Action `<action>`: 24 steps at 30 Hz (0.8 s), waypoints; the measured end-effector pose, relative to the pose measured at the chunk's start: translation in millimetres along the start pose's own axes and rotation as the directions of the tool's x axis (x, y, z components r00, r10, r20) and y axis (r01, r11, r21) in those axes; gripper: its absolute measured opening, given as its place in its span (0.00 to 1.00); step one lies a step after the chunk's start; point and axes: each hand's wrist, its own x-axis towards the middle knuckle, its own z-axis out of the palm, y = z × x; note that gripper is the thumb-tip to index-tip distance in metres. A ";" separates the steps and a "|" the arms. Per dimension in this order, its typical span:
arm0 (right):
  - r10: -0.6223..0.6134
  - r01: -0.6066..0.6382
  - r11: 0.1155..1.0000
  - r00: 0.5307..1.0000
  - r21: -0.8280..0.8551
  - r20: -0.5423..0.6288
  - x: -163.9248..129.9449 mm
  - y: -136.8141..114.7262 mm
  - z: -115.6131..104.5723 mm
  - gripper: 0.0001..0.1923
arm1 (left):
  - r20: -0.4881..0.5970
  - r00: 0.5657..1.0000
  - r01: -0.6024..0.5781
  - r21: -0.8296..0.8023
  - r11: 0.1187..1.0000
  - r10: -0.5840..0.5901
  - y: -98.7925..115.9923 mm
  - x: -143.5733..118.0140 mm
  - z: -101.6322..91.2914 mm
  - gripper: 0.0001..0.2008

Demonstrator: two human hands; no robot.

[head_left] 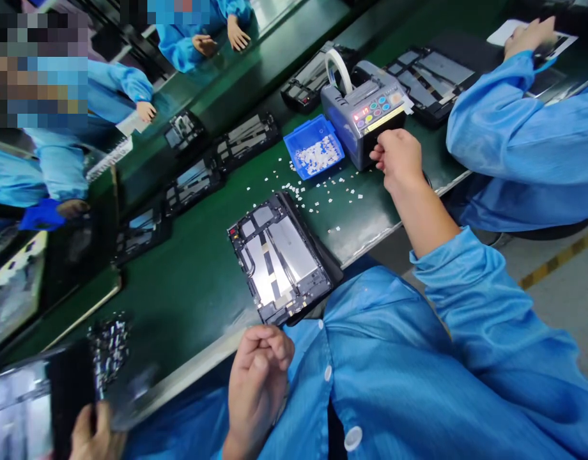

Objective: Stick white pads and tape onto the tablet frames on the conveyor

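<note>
My right hand (400, 160) is in front of the tape machine (363, 115), thumb and fingertips drawn together close to its dark front; whether a small piece is pinched between them I cannot tell. My left hand (261, 377) is loosely curled, fingers folded in beside the thumb, just below the near corner of the open device (291, 255). I cannot tell whether it touches the device, and I see nothing held in it.

The device lies on the tabletop (188, 287) at the near edge, right in front of me, inner side up, presumably so that its parts are within easy reach of both hands. A dark panel (317, 246) shows along its right side.

The machine's display faces my side, which I take to be for easy reading, and a tape roll (344, 71) stands upright on it. The blue tray (298, 142) sits beside it, likely to keep the white bits together, though many loose bits (301, 190) are scattered between tray and device. More devices (246, 142) stand in a row beyond, perhaps to leave the near side free.
</note>
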 end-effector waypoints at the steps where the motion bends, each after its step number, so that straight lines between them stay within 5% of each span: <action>1: -0.002 0.002 1.000 1.000 0.014 0.001 -2.8 1.0 -4.4 0.12 | 0.010 1.000 0.000 0.002 1.000 0.000 -5.7 1.9 2.0 0.18; 6: -0.163 0.164 0.981 0.986 -0.104 0.023 -13.4 6.0 -28.0 0.09 | 0.092 0.995 -0.026 -0.010 1.000 0.027 -20.3 10.9 6.7 0.17; 11: -0.367 0.354 0.912 0.930 -0.210 -0.027 -3.1 13.0 -21.1 0.05 | 0.150 0.988 -0.035 -0.023 0.999 0.039 -17.1 11.2 10.4 0.15; 18: -0.149 0.147 0.988 0.987 -0.042 -0.052 -6.0 14.6 -3.9 0.15 | 0.117 0.993 -0.029 -0.028 0.999 0.033 -17.9 10.2 8.0 0.15; 24: -0.135 0.134 0.991 0.990 -0.025 -0.048 -6.7 7.3 0.0 0.09 | 0.118 0.992 -0.030 -0.044 0.999 0.035 -20.2 10.2 7.2 0.15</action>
